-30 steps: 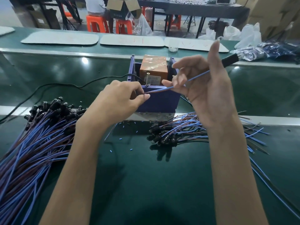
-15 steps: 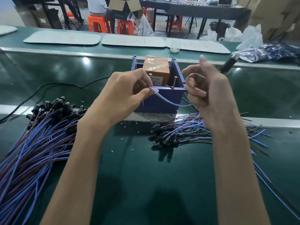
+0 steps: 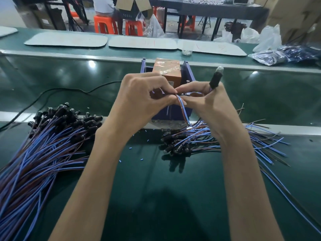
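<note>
Fingers point(image 3: 163, 100) of the left hand point(image 3: 139, 101) are pinched tight on the free ends of a blue-and-brown lead point(image 3: 183, 110). Those of the right hand point(image 3: 213, 108) are curled round the same lead further along, with its black head point(image 3: 215, 80) standing up past the knuckles. Both hands meet just over the front of the box, judged a position for presenting the wire ends to it.

Nearest, the dark green surface point(image 3: 156, 197) carries a large pile point(image 3: 43, 145) of like leads to the left and a smaller pile point(image 3: 191, 141) under the right wrist. This is probably stock kept apart from worked pieces, though which is which cannot be told. Small blue snippets point(image 3: 141, 160) lie between the piles and look like insulation offcuts.

Behind the hands, the blue box point(image 3: 189, 73) holds a taped orange block point(image 3: 168, 70), and a black cable point(image 3: 60, 90) runs off to the left. Beyond lie pale mats point(image 3: 142, 43), and furthest back stand orange stools point(image 3: 102, 23).
</note>
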`<state>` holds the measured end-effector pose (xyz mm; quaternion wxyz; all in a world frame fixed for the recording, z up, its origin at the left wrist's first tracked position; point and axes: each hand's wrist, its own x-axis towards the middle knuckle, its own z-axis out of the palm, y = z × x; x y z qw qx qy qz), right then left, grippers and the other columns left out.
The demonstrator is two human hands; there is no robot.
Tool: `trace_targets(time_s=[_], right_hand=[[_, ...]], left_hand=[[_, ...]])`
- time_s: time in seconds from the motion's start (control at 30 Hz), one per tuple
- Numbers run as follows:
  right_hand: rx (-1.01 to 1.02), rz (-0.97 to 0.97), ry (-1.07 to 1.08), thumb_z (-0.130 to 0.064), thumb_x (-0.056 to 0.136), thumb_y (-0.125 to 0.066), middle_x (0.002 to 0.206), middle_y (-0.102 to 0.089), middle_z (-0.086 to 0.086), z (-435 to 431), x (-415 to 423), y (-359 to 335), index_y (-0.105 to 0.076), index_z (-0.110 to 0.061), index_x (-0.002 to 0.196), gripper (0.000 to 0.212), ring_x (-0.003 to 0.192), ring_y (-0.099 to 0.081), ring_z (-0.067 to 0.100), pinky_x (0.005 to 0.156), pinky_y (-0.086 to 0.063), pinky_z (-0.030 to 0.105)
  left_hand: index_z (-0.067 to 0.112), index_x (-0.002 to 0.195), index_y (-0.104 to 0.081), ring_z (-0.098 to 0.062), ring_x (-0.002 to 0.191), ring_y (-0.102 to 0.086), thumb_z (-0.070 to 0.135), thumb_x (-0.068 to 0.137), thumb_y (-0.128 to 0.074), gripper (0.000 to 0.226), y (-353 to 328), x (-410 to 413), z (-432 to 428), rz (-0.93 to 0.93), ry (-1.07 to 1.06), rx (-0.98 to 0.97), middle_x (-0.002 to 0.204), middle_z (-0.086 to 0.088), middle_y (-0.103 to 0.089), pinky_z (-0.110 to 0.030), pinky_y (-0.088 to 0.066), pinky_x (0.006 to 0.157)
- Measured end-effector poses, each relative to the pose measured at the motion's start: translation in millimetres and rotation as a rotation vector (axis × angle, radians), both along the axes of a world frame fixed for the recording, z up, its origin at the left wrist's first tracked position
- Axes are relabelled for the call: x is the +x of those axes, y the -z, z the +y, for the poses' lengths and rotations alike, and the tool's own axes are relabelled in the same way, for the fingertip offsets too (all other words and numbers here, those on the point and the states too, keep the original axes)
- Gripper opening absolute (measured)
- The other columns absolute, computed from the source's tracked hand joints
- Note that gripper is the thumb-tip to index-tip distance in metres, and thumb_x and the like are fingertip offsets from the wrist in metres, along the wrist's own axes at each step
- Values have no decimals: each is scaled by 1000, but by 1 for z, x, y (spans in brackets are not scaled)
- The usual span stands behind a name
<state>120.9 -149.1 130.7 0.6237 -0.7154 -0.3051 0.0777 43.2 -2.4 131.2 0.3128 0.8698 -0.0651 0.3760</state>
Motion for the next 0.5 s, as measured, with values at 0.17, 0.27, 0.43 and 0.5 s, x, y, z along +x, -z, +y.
trace_targets(time_s=[0.17, 0.27, 0.43, 0.5], right_hand=[[5, -27, 15, -4, 72, -80, 74, -72, 14, 3, -1, 0, -75, -16, 76, 13, 76, -65, 38, 85, -51, 51], [1, -63, 2, -10, 71, -82, 69, -71, 8, 3, 0, 1, -76, -16, 76, 9, 70, -63, 24, 79, -53, 47], [18, -76, 45, -15, 77, -78, 75, -69, 9, -4, 6, 2, -72, -18, 76, 7, 67, -58, 16, 66, -47, 33], [23, -71, 92, -17, 81, -75, 68, -58, 5, -5, 9, 3, -66, -19, 76, 11, 62, -51, 11, 59, -41, 23]], left_hand=[[9, 77, -73, 4, 66, -53, 22, 76, -80, 15, 2, 2, 3, 9, 8, 22, 75, 17, -59, -9, -38, 64], [7, 74, -69, 1, 63, -52, 24, 76, -79, 19, 4, 1, 7, -14, 2, 20, 73, 16, -56, -8, -39, 63], [12, 75, -62, -7, 59, -51, 22, 79, -77, 18, 5, -1, 15, -11, -55, 27, 70, 7, -56, -13, -42, 57], [15, 74, -57, -7, 55, -46, 21, 80, -74, 19, 7, -1, 18, -10, -124, 18, 61, 9, -50, -10, -36, 55]])
